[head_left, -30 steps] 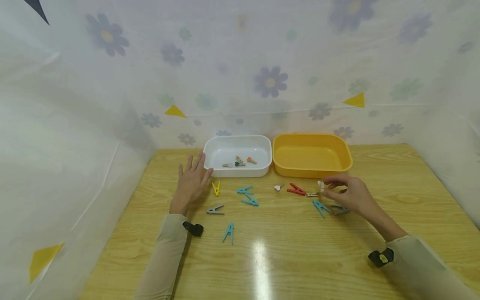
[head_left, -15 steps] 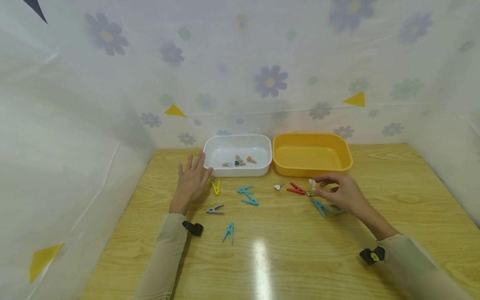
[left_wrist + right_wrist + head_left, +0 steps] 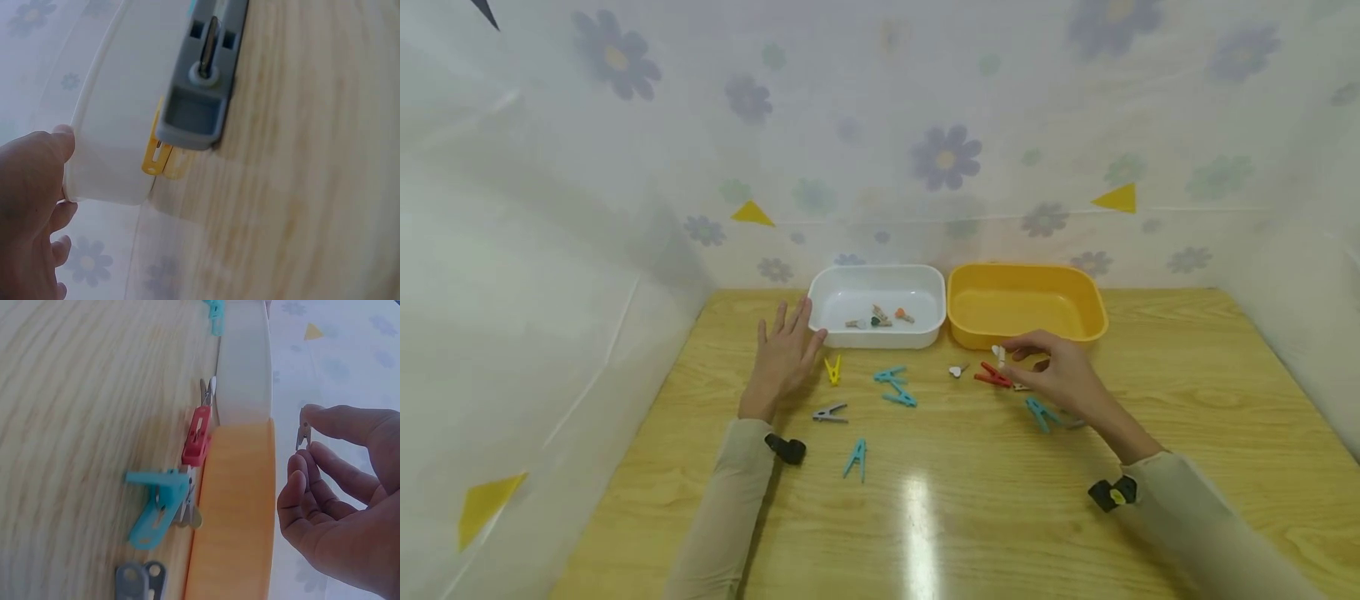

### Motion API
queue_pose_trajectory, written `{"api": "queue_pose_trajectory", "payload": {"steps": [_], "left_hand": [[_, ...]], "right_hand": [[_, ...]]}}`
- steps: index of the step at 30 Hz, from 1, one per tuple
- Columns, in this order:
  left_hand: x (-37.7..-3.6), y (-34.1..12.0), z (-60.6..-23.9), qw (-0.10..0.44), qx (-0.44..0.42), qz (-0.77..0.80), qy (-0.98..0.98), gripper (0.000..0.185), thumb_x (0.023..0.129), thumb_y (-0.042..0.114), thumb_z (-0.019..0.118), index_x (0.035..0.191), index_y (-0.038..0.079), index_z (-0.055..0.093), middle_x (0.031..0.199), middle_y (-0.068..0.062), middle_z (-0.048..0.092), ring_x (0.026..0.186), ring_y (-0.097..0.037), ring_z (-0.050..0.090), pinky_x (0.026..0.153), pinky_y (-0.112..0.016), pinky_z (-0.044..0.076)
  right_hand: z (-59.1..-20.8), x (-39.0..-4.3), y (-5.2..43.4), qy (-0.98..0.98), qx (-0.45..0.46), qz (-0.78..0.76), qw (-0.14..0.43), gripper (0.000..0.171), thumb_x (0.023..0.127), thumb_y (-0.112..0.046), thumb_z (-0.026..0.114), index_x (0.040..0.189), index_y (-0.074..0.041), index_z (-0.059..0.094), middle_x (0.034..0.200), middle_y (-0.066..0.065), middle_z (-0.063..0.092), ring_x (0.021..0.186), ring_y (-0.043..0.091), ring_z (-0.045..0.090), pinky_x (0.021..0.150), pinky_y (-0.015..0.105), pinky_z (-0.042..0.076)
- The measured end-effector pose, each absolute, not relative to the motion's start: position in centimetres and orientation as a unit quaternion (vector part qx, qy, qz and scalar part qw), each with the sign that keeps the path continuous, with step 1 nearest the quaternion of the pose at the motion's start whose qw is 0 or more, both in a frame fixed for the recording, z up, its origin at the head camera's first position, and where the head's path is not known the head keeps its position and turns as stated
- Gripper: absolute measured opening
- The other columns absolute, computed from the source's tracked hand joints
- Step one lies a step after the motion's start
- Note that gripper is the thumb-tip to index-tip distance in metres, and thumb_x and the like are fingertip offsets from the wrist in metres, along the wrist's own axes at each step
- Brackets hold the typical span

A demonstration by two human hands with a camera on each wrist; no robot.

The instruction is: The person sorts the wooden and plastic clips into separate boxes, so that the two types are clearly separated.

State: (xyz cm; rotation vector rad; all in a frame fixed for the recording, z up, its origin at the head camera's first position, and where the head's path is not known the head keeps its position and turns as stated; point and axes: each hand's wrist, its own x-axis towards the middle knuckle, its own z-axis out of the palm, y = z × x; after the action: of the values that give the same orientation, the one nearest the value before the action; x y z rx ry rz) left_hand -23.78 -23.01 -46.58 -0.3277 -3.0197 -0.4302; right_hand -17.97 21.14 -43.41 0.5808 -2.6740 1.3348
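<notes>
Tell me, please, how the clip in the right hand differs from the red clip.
The pale clip is pinched in the raised right hand, while the red clip lies on the table.
The pale clip is pale with a white tip, while the red clip is red.
The pale clip looks smaller than the red clip.
Both have two arms.

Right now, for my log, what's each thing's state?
left grip: spread, touching white bin
right grip: pinching small clip
small clip: held aloft
white bin: upright, holding decorated clips
yellow bin: upright
red clip: lying
yellow clip: lying
teal clips: lying
grey clips: lying
heart clip: lying
wooden clip: partly hidden
</notes>
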Motion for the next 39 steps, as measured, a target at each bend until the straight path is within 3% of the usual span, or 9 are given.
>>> {"api": "queue_pose_trajectory", "payload": {"steps": [13,20,26,39], "left_hand": [[-23.8,-22.9,-46.3,0.027,-0.101,-0.139,-0.985,0.074,0.109,0.058,0.019,0.166,0.012,0.006,0.172,-0.003,0.007,0.157,-0.031,-0.005,0.121,-0.063,-0.007],[-24.0,-22.8,-46.4,0.035,-0.108,-0.136,-0.984,0.075,0.11,0.057,0.02,0.166,0.009,0.008,0.172,-0.007,0.01,0.157,-0.032,-0.004,0.12,-0.068,0.001],[-23.8,-22.9,-46.5,0.038,-0.106,-0.146,-0.983,0.075,0.11,0.057,0.022,0.166,0.009,0.01,0.172,-0.006,0.01,0.157,-0.032,-0.004,0.12,-0.067,-0.003],[-23.9,-22.8,-46.7,0.031,-0.1,-0.148,-0.983,0.074,0.109,0.058,0.019,0.166,0.012,0.007,0.172,-0.001,0.005,0.157,-0.03,-0.006,0.121,-0.063,-0.008]], "right_hand": [[-42.6,-19.8,17.5,-0.862,0.195,0.467,0.033,0.03,0.091,-0.014,0.081,0.118,-0.005,0.074,0.11,0.011,0.071,0.097,0.026,0.068,0.075,0.022,0.057],[-42.3,-20.7,15.9,-0.859,0.193,0.473,0.028,0.032,0.09,-0.013,0.081,0.119,-0.003,0.073,0.114,0.013,0.07,0.098,0.028,0.068,0.078,0.034,0.06],[-42.1,-21.4,14.3,-0.849,0.189,0.493,0.016,0.032,0.09,-0.013,0.081,0.119,-0.002,0.073,0.115,0.013,0.072,0.1,0.029,0.068,0.081,0.043,0.059],[-42.1,-22.9,11.8,-0.834,0.187,0.519,-0.007,0.031,0.092,-0.01,0.079,0.121,-0.001,0.072,0.112,0.013,0.073,0.097,0.025,0.067,0.087,0.042,0.058]]}}
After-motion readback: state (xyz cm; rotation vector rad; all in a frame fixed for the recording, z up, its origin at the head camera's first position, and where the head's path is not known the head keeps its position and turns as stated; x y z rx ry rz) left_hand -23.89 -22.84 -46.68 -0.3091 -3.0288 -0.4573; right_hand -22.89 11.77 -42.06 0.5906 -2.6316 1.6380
